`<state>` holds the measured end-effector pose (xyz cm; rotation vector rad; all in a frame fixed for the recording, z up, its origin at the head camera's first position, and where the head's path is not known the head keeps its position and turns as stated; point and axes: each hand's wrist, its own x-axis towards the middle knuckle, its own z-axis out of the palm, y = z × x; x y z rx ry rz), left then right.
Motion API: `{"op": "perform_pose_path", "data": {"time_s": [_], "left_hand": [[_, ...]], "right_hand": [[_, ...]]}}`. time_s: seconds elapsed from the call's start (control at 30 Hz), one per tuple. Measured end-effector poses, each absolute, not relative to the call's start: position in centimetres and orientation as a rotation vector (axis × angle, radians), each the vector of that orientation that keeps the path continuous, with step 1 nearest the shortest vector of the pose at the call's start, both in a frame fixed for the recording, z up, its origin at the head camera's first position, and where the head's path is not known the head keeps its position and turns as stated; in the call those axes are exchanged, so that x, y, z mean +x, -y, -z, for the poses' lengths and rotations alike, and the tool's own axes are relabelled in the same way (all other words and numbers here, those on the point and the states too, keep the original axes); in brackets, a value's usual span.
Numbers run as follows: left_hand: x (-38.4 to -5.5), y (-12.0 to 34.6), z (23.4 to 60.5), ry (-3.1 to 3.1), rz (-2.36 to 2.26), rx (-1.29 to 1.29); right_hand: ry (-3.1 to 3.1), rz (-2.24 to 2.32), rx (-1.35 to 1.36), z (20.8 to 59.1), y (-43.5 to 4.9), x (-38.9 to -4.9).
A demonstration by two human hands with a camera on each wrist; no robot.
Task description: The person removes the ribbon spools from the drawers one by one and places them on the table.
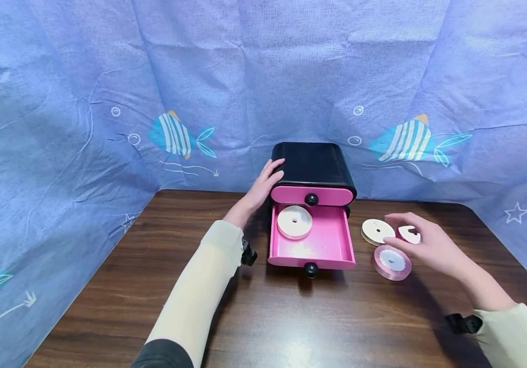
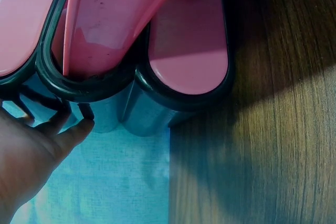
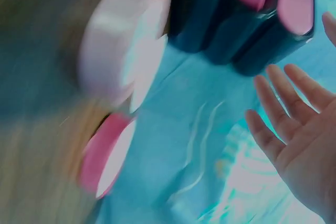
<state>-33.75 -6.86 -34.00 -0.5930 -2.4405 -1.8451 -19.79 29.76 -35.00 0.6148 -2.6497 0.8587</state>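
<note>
A black drawer cabinet (image 1: 314,166) with pink fronts stands at the back of the table. Its middle drawer (image 1: 329,237) is pulled out and holds a pale ribbon spool (image 1: 289,231) at the back left. My left hand (image 1: 259,190) rests against the cabinet's left side, fingers extended along it. Over the loose spools on the right is my right hand (image 1: 426,245), fingers spread and holding nothing. Around it lie a cream ribbon spool (image 1: 371,230), a light pink ribbon spool (image 1: 383,268) and a deep pink ribbon spool (image 3: 102,156), partly hidden by the hand in the head view.
A wooden table (image 1: 189,225) carries everything. Behind it hangs a blue cloth (image 1: 263,76) printed with fish, close to the cabinet's back. The round black knob (image 1: 311,270) of the pulled-out drawer juts toward the front. Above it, the top drawer (image 1: 291,195) is closed.
</note>
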Motion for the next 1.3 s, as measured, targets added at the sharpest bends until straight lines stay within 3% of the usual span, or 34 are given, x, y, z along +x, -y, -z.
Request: {"op": "perform_pose_path", "data": {"time_s": [0.3,0.53,0.83,1.3], "left_hand": [[-33.8,7.0,34.0,2.439,1.853,-0.6],[-33.8,6.9,34.0,2.443,1.848,-0.61],[-33.9,7.1,34.0,2.427,1.857,-0.62],[-34.0,6.9,34.1,2.449,1.83,-0.592]], "right_hand": [[2.54,-0.937,0.842,33.9,-24.3,-20.5],[2.653,-0.983,0.859,33.8,-21.3,-21.1],[2.753,-1.078,0.806,34.6,-18.8,-22.0],[2.77,-0.908,0.953,36.3,-16.7,-24.1]]}}
